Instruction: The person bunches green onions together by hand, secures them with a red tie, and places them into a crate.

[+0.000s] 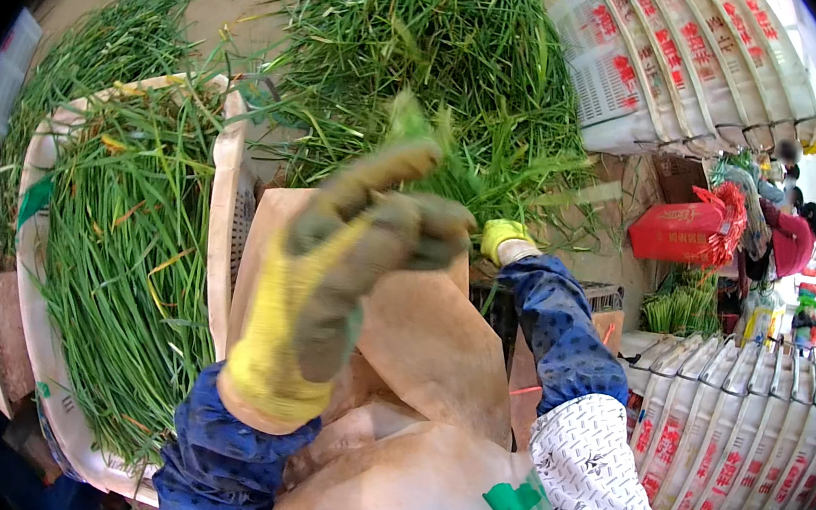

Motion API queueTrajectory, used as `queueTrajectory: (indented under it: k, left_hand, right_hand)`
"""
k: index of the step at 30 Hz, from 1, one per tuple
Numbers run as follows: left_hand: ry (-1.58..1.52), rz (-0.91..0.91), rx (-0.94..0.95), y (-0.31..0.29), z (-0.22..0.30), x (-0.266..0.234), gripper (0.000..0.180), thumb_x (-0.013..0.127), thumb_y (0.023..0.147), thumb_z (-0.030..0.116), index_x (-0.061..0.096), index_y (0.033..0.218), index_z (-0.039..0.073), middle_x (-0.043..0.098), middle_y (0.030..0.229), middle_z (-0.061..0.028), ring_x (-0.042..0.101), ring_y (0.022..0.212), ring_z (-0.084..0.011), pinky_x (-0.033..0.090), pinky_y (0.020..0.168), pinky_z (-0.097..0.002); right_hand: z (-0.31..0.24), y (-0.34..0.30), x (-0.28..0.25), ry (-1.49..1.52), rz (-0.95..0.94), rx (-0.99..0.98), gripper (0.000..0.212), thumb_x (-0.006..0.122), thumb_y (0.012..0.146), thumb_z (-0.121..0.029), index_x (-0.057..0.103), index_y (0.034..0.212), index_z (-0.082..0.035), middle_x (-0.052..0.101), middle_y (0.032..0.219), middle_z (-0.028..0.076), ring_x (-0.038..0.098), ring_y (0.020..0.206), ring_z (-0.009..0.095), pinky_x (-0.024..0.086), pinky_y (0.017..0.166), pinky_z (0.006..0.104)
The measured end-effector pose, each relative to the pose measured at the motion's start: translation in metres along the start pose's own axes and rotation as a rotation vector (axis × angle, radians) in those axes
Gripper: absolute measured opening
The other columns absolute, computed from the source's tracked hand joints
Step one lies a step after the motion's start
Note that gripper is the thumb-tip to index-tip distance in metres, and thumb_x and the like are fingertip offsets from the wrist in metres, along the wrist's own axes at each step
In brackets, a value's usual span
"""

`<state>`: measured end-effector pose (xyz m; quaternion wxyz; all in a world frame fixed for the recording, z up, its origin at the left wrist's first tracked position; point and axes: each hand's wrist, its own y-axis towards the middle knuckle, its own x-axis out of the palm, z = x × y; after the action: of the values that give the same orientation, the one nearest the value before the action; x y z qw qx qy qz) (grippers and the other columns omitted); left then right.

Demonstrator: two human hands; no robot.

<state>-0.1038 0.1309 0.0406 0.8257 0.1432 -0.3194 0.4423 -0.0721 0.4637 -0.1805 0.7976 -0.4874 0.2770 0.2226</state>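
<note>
My left hand, in a yellow glove with a dark, soiled palm, is raised in the middle, blurred by motion. Its fingers are apart and I see nothing between them. Farther right, my right hand, also in a yellow glove, is closed at the near edge of a big heap of chives. A bunch of chives, partly blurred, fans out from it; the fingers' far side is hidden. On the left stands a pale basket filled with long chives laid lengthwise.
Brown sheeting covers my lap. Stacked white crates stand at the far right, with more white crates at the near right. A red bag and a person in pink are beyond. Loose chives lie far left.
</note>
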Motion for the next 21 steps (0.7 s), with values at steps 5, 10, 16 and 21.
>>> queueTrajectory:
  k: [5,10,16,21]
  left_hand:
    - [-0.234,-0.189,-0.312,-0.004,-0.036,0.025,0.063,0.056,0.095,0.034,0.033,0.14,-0.005,0.06,0.119,-0.0184,0.064,0.099,-0.0246,0.053,0.085,-0.0372]
    - [-0.441,-0.22,-0.546,0.028,-0.08,0.051,0.06,0.058,0.091,0.048,0.045,0.131,0.005,0.061,0.118,-0.0169,0.065,0.097,-0.0262,0.055,0.082,-0.04]
    - [-0.82,-0.236,-0.35,0.085,-0.148,0.026,0.041,0.056,0.093,0.045,0.06,0.109,0.007,0.066,0.097,-0.0096,0.064,0.085,-0.0212,0.055,0.079,-0.0405]
    - [-0.632,0.037,-0.466,0.092,-0.133,0.012,0.029,0.058,0.09,0.022,0.059,0.101,-0.005,0.064,0.097,-0.0195,0.062,0.092,-0.0346,0.051,0.09,-0.0454]
  right_hand:
    - [0.016,-0.029,-0.125,0.003,0.379,-0.171,0.025,0.053,0.083,-0.02,0.072,0.093,-0.007,0.07,0.093,0.019,0.068,0.089,0.033,0.054,0.079,0.0427]
    - [0.013,-0.145,-0.22,-0.033,0.5,-0.19,0.023,0.054,0.083,-0.02,0.07,0.094,-0.006,0.069,0.091,0.018,0.067,0.088,0.035,0.053,0.078,0.0421]
    - [-0.02,-0.213,-0.16,-0.019,0.578,-0.255,0.031,0.056,0.082,-0.018,0.059,0.109,-0.003,0.068,0.088,0.014,0.068,0.08,0.029,0.053,0.067,0.0398]
    - [-0.039,-0.22,-0.096,0.62,0.787,-0.34,0.06,0.062,0.08,-0.018,0.044,0.135,-0.004,0.06,0.113,0.02,0.062,0.099,0.033,0.051,0.079,0.0378]
